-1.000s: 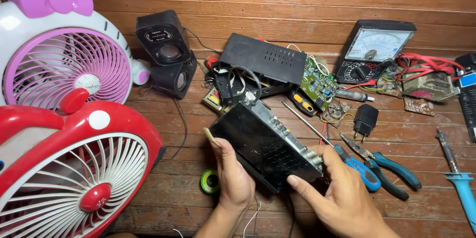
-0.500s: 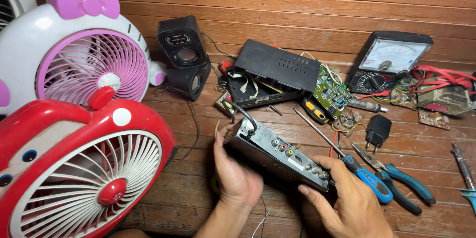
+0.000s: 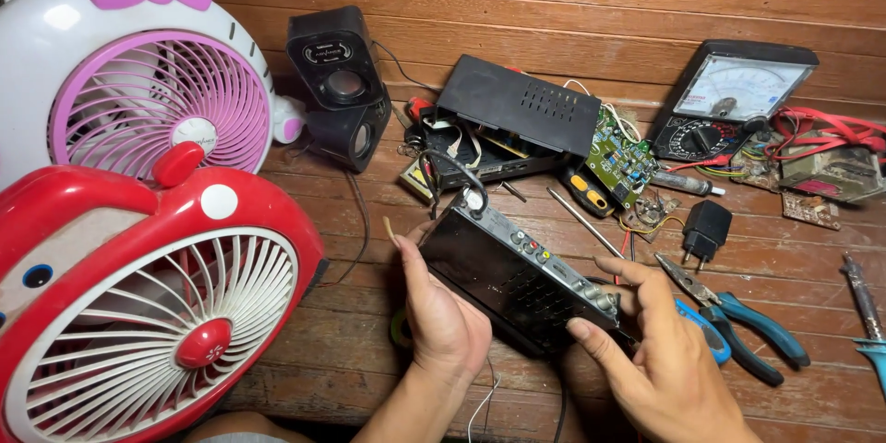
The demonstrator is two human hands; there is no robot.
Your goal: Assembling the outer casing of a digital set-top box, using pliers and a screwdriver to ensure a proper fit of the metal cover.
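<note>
Since a second ago the black box [image 3: 512,281], now at lower centre, has tilted up on edge, its socket panel exposed, left hand [image 3: 443,318] and right hand [image 3: 660,360] fingers gripping its ends.

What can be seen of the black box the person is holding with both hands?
The black box is a flat, rectangular electronics case, apparently metal or plastic, with vent slots in its dark top. It is tilted so that its silvery rear panel, carrying a row of small round connectors, faces up and away. A black cable loops from its far end. The left hand grips its near left edge and the right hand holds its right end, fingers by the connectors. It is held just above the wooden floor.
</note>
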